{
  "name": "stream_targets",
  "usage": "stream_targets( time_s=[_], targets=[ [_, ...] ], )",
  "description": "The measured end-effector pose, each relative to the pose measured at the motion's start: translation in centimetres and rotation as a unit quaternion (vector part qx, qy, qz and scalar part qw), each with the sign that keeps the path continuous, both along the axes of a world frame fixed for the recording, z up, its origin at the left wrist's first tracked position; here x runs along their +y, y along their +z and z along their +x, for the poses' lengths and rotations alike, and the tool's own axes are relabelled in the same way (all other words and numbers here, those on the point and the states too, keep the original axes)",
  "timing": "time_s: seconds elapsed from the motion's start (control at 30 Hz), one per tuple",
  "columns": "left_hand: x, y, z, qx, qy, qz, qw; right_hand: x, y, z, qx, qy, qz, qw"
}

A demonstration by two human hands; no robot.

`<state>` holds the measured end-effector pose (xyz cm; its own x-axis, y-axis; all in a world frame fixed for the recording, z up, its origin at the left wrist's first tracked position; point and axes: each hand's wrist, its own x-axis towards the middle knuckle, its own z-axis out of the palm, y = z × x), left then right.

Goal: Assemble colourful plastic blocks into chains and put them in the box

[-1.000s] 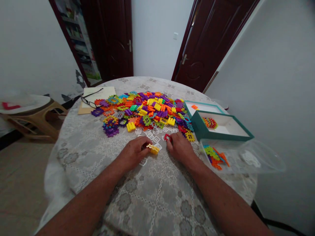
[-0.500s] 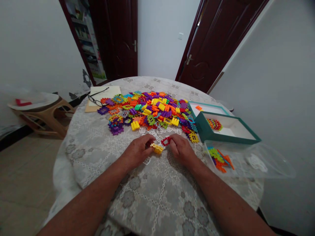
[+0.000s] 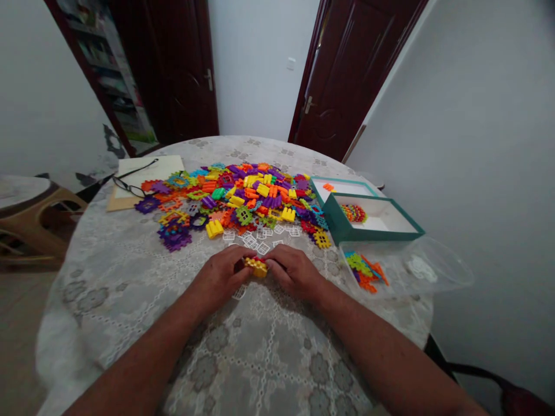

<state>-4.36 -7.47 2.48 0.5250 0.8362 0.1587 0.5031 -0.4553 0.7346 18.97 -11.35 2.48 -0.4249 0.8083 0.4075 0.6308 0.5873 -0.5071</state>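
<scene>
My left hand point(image 3: 223, 274) pinches a yellow toothed plastic building piece point(image 3: 256, 268) just above the tablecloth. From the other side my right hand point(image 3: 297, 270) has its fingers closed on a red building piece point(image 3: 258, 259), which lies against the yellow one. Most of the red piece is hidden behind the yellow one and my fingers. Beyond my hands spreads a heap of colourful building pieces point(image 3: 243, 199), purple, orange, yellow, green and red. Several small white window-frame pieces point(image 3: 249, 240) lie between the heap and my hands.
On the right stand an open green box point(image 3: 364, 232) holding a multicoloured beaded bundle, its lid point(image 3: 318, 188) and a clear plastic tray point(image 3: 399, 292) with loose pieces. Black-framed glasses point(image 3: 129, 188) rest by a pale notebook point(image 3: 169, 164) at the back left. A stool point(image 3: 47, 202) stands left.
My right hand has brought the red piece over to the yellow piece, so the two now meet. The view has turned slightly to the right.
</scene>
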Motion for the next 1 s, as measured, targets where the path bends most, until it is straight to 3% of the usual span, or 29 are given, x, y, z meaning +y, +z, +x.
stream_targets(
  time_s=[0.07, 0.13, 0.23, 0.33, 0.43, 0.63, 1.0],
  targets=[
    [0.0, 0.1, 0.0, 0.014, -0.003, -0.004, 1.0, 0.1, 0.0, 0.2, 0.005, -0.03, 0.01, 0.999],
    [0.0, 0.3, 0.1, 0.026, 0.001, -0.011, 1.0, 0.4, -0.1, 0.7, -0.025, -0.131, 0.038, 0.99],
    [-0.1, 0.6, 0.2, 0.03, 0.01, -0.02, 0.999, 0.9, -0.1, 2.0, -0.133, -0.324, 0.054, 0.935],
    [-0.1, 0.8, 0.3, 0.033, 0.011, -0.028, 0.999, 1.4, -0.2, 3.3, -0.221, -0.413, 0.012, 0.883],
    [-0.1, 1.0, 0.3, 0.04, 0.016, -0.04, 0.998, 2.0, -0.4, 4.0, -0.247, -0.438, -0.026, 0.864],
    [-0.3, 1.2, 0.4, 0.036, 0.013, -0.045, 0.998, 2.4, -0.8, 4.2, -0.256, -0.438, -0.038, 0.861],
    [-0.4, 0.8, 0.6, 0.034, -0.001, -0.048, 0.998, 1.3, -0.5, 2.1, -0.239, -0.378, -0.041, 0.893]
  ],
)
